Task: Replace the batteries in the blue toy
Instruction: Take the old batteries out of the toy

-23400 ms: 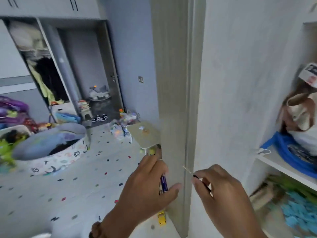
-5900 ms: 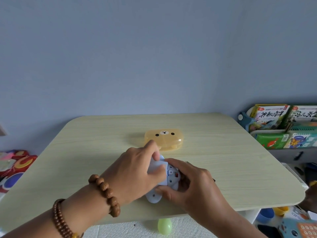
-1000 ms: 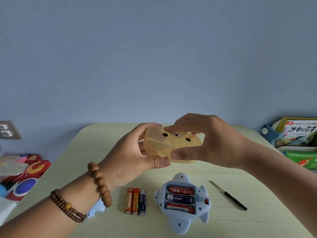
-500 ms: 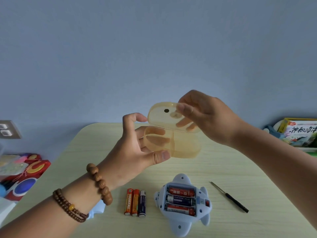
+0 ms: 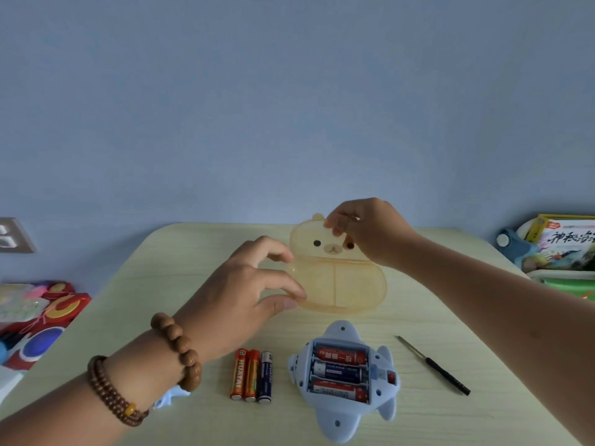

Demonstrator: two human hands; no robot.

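While your left hand reaches in from the lower left, thumb and fingertips pinching the left rim of the amber bear-faced box, your right hand arches over from the right and pinches the top edge of its lid, which stands upright and open. Two beaded bracelets ring your left wrist. One blue toy lies belly-up on the pale table just nearer you than the box, its uncovered bay seating three batteries. Three loose batteries (two orange, one dark blue) lie side by side to its left; one slim screwdriver lies to its right.
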